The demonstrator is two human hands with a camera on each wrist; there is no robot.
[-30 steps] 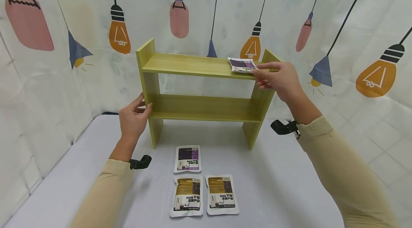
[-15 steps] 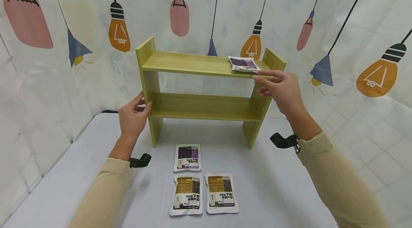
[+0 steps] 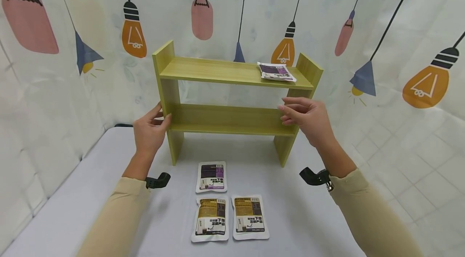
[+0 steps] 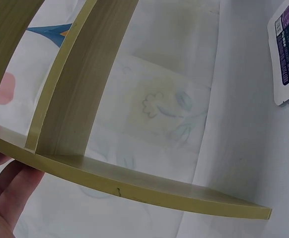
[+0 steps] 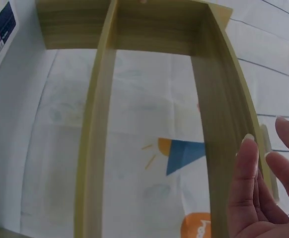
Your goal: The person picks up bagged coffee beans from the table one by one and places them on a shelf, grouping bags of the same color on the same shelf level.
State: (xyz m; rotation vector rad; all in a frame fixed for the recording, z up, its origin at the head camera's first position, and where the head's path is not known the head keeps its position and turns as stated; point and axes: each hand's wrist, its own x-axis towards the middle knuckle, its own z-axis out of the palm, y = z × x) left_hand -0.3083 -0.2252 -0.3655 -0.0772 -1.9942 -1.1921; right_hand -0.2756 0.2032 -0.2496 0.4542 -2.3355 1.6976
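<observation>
A yellow-green two-tier wooden shelf (image 3: 229, 121) stands on the table. My left hand (image 3: 149, 132) grips its left side panel, thumb inside and fingers outside, as the left wrist view shows at the panel edge (image 4: 105, 184). On the right end of the top board lies a flat white-and-purple pouch (image 3: 277, 72), slightly over the front edge. My right hand (image 3: 304, 119), fingers loosely bent and holding nothing, hovers in front of the shelf's right side between the two boards. In the right wrist view its fingers (image 5: 244, 178) overlap the top board.
Another purple-labelled pouch (image 3: 212, 177) lies on the white table (image 3: 305, 216) before the shelf. Nearer are two brown-labelled pouches, one left (image 3: 210, 220) and one right (image 3: 250, 217). Behind hangs a white cloth (image 3: 225, 11) printed with lamps.
My right hand has let go of the pouch on the top board and moved down in front of the shelf. My left hand keeps its grip on the side panel.
</observation>
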